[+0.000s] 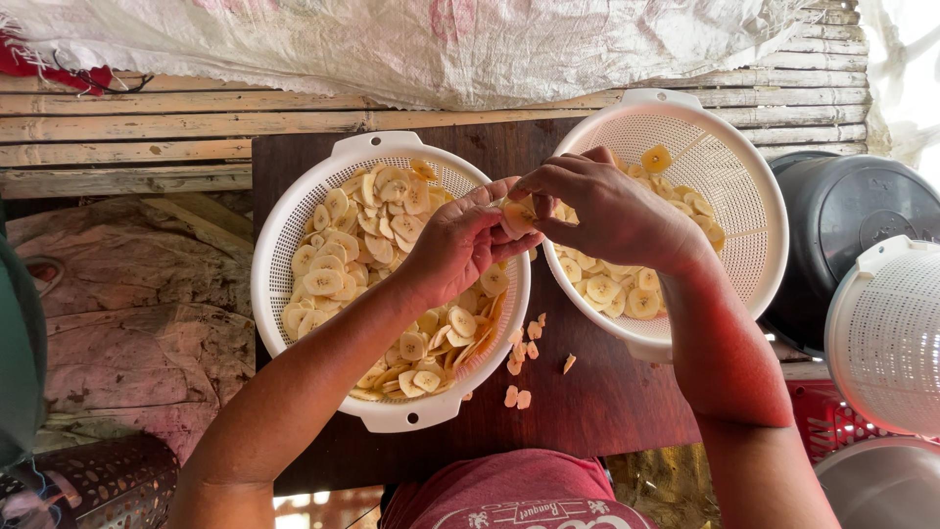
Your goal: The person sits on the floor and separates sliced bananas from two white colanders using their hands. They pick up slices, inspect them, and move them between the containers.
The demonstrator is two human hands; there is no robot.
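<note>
Banana slice (516, 216) pinched between left hand (458, 243), right hand (609, 211), above colanders' gap

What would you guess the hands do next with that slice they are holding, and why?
Probably drop the slice into the right colander. Both hands, left hand and right hand, pinch it between the two colanders, and the left colander is much fuller.

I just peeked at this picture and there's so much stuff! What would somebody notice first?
Two round white plastic colanders sit side by side on a dark wooden board: the left colander is heaped with pale yellow banana slices, the right colander holds fewer. Between them, the left hand and right hand meet over one slice. Small broken bits lie on the board.
</note>
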